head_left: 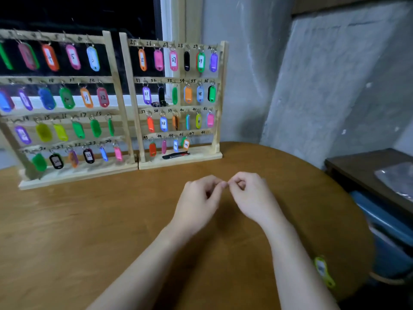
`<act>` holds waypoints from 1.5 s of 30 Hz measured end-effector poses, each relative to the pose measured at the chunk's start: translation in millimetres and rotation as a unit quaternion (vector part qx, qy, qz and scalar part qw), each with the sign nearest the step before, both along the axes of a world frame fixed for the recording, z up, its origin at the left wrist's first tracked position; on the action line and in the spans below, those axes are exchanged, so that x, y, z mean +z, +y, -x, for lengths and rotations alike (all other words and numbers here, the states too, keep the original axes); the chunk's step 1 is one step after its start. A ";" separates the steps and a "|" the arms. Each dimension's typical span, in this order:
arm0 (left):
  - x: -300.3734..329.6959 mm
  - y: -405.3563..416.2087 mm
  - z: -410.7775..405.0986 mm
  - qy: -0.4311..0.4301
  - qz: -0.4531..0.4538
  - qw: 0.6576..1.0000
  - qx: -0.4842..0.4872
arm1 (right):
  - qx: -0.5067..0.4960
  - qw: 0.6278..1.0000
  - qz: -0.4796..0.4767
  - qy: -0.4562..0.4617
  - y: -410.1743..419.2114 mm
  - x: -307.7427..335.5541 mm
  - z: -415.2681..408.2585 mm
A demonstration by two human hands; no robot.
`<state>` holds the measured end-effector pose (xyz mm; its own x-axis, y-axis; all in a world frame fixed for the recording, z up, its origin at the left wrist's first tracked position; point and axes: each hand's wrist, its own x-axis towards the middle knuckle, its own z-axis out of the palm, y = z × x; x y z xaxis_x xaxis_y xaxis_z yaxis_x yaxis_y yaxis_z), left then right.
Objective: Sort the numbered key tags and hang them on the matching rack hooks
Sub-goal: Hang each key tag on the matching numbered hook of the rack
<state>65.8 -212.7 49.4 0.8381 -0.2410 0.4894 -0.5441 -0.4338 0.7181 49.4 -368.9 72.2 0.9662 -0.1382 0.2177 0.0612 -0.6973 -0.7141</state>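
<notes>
Two wooden racks stand at the back of the round brown table (89, 220). The left rack (78, 175) and the right rack (201, 156) carry rows of coloured numbered key tags under handwritten numbers. On the right rack's bottom row, the hooks marked 47 and 48 (197, 133) are bare. A yellow-green tag (321, 270) lies by the table's right edge. My left hand (199, 198) and my right hand (252, 193) hover over the table's middle with curled fingers, their fingertips meeting. Nothing shows between them.
A black flat object (176, 155) lies on the right rack's base. A dark low cabinet (357, 166) and a blue container (391, 231) stand right of the table. A grey wall rises behind, a dark window behind the racks.
</notes>
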 end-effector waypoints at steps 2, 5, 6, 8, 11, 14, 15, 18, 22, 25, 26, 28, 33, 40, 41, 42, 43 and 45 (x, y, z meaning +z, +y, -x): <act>-9.3 -8.0 12.0 0.011 0.012 1.000 -0.004 | -0.016 1.000 0.010 -0.015 -14.5 -1.6 24.5; -18.8 -20.1 26.2 0.029 0.018 0.999 -0.025 | -0.050 0.998 0.033 -0.032 -43.7 -8.5 58.7; -20.6 -24.6 30.9 0.032 0.007 0.999 -0.035 | -0.058 0.997 0.039 -0.033 -53.4 -10.8 70.9; -23.5 -33.2 39.7 0.041 -0.024 0.997 -0.062 | -0.068 0.996 0.054 -0.023 -70.6 -17.8 95.8; -28.3 -46.5 52.7 0.058 -0.064 0.989 -0.119 | -0.087 0.993 0.080 0.015 -88.7 -28.6 131.2; -39.1 -63.1 67.1 0.053 -0.074 0.981 -0.174 | -0.096 0.991 0.084 0.047 -99.3 -39.5 159.7; -43.1 -68.0 71.9 0.048 -0.079 0.978 -0.188 | -0.102 0.989 0.089 0.057 -101.6 -43.9 166.9; -53.8 -77.4 81.2 0.016 -0.133 0.965 -0.227 | -0.123 0.985 0.107 0.059 -103.8 -55.2 179.9; -59.2 -80.9 81.7 -0.016 -0.184 0.956 -0.228 | -0.131 0.981 0.120 0.082 -97.8 -58.3 182.4; -58.3 -83.4 83.1 -0.016 -0.208 0.954 -0.216 | -0.145 0.977 0.122 0.100 -94.4 -57.4 180.2; -58.3 -83.7 82.8 -0.012 -0.205 0.955 -0.215 | -0.148 0.976 0.121 0.104 -93.7 -56.6 179.1; -58.6 -83.6 81.5 0.002 -0.196 0.957 -0.215 | -0.150 0.976 0.117 0.110 -92.8 -54.9 176.8; -59.8 -84.1 81.0 0.009 -0.205 0.954 -0.218 | -0.151 0.978 0.084 0.117 -92.9 -56.2 172.1; -58.7 -84.4 80.8 0.032 -0.194 0.954 -0.226 | -0.164 0.983 0.001 0.080 -95.6 -63.8 169.9; -58.5 -84.6 81.0 0.031 -0.194 0.954 -0.225 | -0.160 0.985 0.003 0.068 -95.8 -65.2 170.4; -58.4 -84.5 81.2 0.030 -0.194 0.955 -0.224 | -0.155 0.986 0.005 0.058 -96.2 -65.8 170.7; -58.8 -84.2 81.2 0.029 -0.196 0.954 -0.224 | -0.151 0.987 0.003 0.050 -96.9 -66.1 171.2; -59.3 -83.4 80.5 0.032 -0.196 0.954 -0.225 | -0.141 0.989 -0.012 0.044 -99.0 -64.5 172.2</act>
<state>-14.7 -296.1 -9.9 0.6312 -0.7375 0.2401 -0.6997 -0.4079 0.5865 -122.8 -467.9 7.7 0.9034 -0.4095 0.1271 -0.1973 -0.6602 -0.7247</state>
